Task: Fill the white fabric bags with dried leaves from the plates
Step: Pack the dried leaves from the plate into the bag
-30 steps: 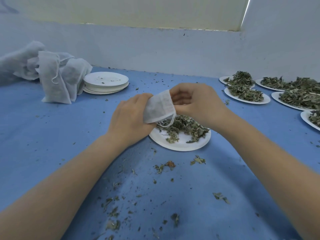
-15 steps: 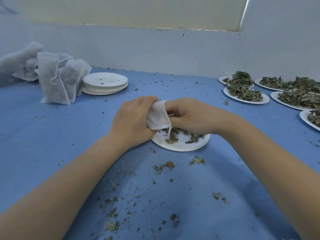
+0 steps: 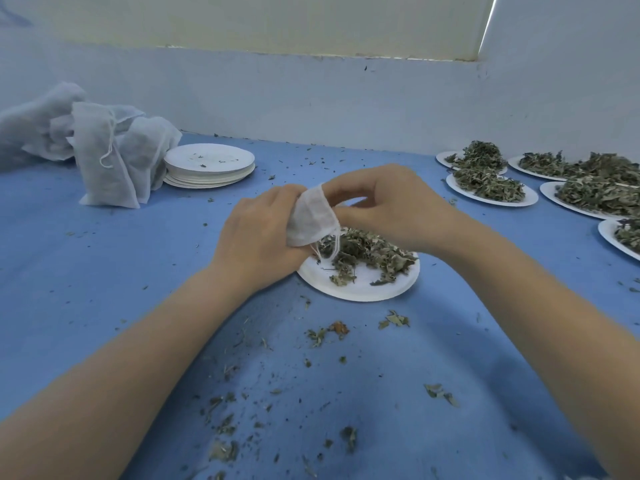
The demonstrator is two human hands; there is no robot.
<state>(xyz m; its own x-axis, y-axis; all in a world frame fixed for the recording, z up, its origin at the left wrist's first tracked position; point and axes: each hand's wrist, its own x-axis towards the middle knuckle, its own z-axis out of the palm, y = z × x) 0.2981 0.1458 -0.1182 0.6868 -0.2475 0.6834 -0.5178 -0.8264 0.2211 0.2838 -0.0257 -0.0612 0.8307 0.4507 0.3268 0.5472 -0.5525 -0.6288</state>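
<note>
A small white fabric bag (image 3: 311, 218) is held just above a white paper plate (image 3: 360, 289) that carries a pile of dried leaves (image 3: 367, 251). My left hand (image 3: 258, 237) grips the bag from the left side. My right hand (image 3: 388, 206) pinches the bag's upper right edge with curled fingers. The bag's drawstring (image 3: 327, 249) dangles down onto the leaves. What the bag holds is hidden.
Several filled white bags (image 3: 104, 154) are heaped at the back left beside a stack of empty plates (image 3: 209, 164). Several plates of dried leaves (image 3: 491, 183) line the right side. Leaf crumbs (image 3: 325, 334) litter the blue table near me.
Both hands rose with the bag from just over the plate, uncovering more of the leaf pile. The right hand's fingers now pinch the bag's top edge.
</note>
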